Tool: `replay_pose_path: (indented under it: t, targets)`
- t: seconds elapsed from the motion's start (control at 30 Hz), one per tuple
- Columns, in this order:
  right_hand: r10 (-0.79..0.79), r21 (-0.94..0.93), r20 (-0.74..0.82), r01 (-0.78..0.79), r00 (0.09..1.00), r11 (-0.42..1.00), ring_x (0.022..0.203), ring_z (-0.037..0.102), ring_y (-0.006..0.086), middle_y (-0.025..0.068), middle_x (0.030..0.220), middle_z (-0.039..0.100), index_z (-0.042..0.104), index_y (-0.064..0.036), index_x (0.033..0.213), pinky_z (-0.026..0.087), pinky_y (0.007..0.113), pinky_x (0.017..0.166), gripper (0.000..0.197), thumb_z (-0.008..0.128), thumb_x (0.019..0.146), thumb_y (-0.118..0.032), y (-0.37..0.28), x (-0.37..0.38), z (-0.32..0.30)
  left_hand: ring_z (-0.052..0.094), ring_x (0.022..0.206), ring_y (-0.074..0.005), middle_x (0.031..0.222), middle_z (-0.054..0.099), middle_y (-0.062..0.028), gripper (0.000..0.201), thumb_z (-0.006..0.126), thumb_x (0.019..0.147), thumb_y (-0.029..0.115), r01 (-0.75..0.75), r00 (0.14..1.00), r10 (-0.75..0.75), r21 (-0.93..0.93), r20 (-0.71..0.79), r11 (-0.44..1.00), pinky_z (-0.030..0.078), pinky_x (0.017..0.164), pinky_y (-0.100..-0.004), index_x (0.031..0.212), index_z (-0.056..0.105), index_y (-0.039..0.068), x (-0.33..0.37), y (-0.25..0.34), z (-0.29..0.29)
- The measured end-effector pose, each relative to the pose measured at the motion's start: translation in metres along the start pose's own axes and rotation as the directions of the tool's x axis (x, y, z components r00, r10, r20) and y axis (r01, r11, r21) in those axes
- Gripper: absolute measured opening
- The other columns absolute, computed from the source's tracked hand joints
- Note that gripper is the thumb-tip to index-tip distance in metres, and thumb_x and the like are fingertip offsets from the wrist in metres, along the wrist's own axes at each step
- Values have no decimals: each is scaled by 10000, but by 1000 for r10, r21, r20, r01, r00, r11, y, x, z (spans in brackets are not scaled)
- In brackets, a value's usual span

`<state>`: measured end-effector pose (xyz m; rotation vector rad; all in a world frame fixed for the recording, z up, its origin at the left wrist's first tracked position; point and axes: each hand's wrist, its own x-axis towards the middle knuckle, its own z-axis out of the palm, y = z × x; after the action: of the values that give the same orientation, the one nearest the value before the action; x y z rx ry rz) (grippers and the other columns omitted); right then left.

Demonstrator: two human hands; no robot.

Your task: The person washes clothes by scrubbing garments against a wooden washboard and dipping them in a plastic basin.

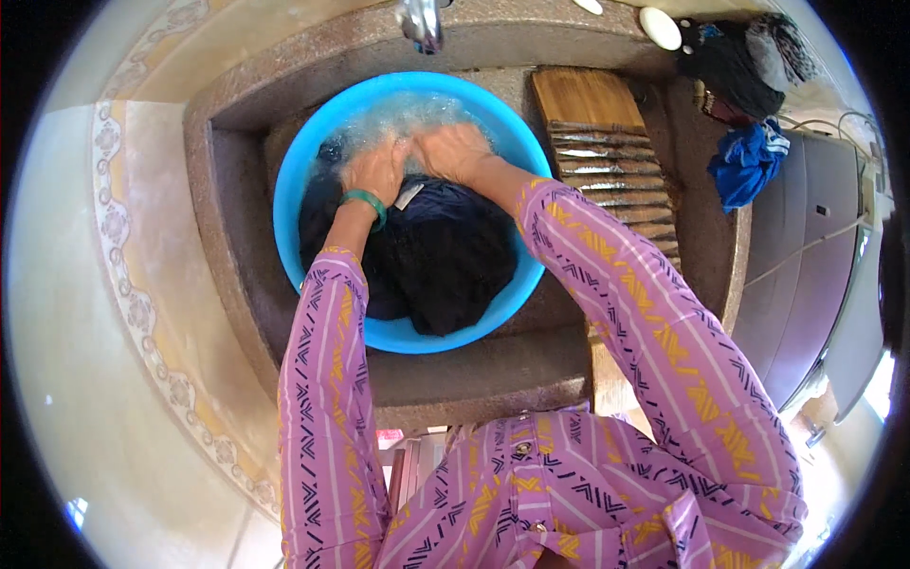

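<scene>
Both my hands are down in a round blue basin (288,175) of foamy water (403,112). Soaked black and navy clothes (436,261) fill its near part, and a small pale label (409,196) shows on them. My left hand (376,169), a green bangle (363,197) at its wrist, is at the edge of the clothes. Close against it, my right hand (449,152) lies in the bubbling water. Splashing and foam hide the fingers of both, so whether they grip cloth does not show.
A metal tap (421,24) hangs over the far rim of the stone sink (227,213). To the right leans a ridged wooden washboard (588,100). A white oval object (661,29), dark clothes (725,71) and a blue cloth (747,163) lie on the right ledge, beside a grey appliance (791,223).
</scene>
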<state>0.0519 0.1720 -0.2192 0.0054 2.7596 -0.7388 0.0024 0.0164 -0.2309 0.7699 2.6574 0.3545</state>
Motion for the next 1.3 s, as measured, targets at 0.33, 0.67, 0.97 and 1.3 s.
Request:
replay_pose_path:
  t: [0.33, 0.67, 0.97, 1.3]
  targets:
    - [295, 965, -192, 125, 936, 232, 839, 562, 173, 67, 925, 637, 642, 27, 947, 456, 347, 784, 434, 566, 885, -396, 34, -104, -109, 571, 904, -178, 970, 632, -95, 461, 494, 937, 418, 15, 935, -347, -967, -77, 255, 442, 837, -330, 1084, 575, -11, -31, 134, -68]
    - [168, 266, -520, -28, 837, 964, 789, 622, 292, 138, 865, 653, 639, -97, 870, 493, 359, 702, 265, 540, 865, -343, 141, -198, -106, 512, 844, -375, 835, 521, -195, 207, 514, 813, 206, -367, 836, 171, -300, -521, 881, 429, 826, -443, 793, 554, 4, -26, 263, 49]
    - [420, 386, 47, -404, 906, 829, 1216, 432, 413, 210, 1318, 478, 554, -114, 1224, 313, 473, 1033, 716, 361, 821, -674, 175, -176, -111, 550, 989, -441, 1031, 609, -267, 497, 351, 926, 452, 273, 953, -301, -497, 25, 824, 419, 830, -508, 1054, 553, 17, -10, 301, 31]
    - [305, 129, -574, -284, 760, 950, 890, 580, 337, 139, 868, 625, 598, -74, 915, 409, 520, 809, 266, 466, 855, -297, 175, -181, -80, 555, 807, -441, 807, 579, -242, 236, 387, 933, 243, -199, 933, 73, -337, -352, 920, 410, 707, -535, 890, 488, 34, -13, 308, 57]
